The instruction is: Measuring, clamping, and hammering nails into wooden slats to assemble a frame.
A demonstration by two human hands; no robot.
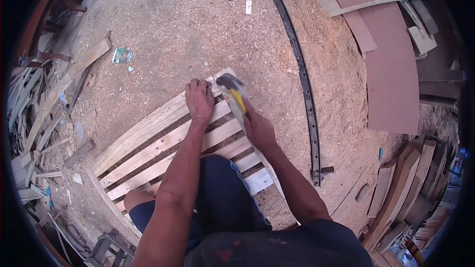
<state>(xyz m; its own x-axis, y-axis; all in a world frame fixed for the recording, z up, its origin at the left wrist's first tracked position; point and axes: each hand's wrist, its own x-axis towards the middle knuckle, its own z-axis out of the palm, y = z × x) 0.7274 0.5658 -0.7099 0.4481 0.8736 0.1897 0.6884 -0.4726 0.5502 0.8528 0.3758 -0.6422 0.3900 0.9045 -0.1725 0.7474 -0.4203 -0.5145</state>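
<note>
My right hand (pixel 259 127) grips a hammer (pixel 237 100) by its yellow and dark handle. The hammer's dark head, smeared by motion, is over the far corner of a slatted wooden frame (pixel 148 123). Close beside it, to the left, my left hand (pixel 199 100) rests on the end of the frame's far board with the fingers curled and drawn together. Whatever the fingertips may hold is hidden. Several pale slats run side by side between two crosswise end strips. My leg, in dark blue shorts, lies over the nearer slats.
Sawdust and wood scraps cover the ground. A long dark bar with holes (pixel 303 76) lies to the right. Reddish-brown sheets (pixel 391 74) and stacked boards (pixel 398 193) are at the right edge. Loose wood strips (pixel 24 113) and a long curved board (pixel 67 81) lie left.
</note>
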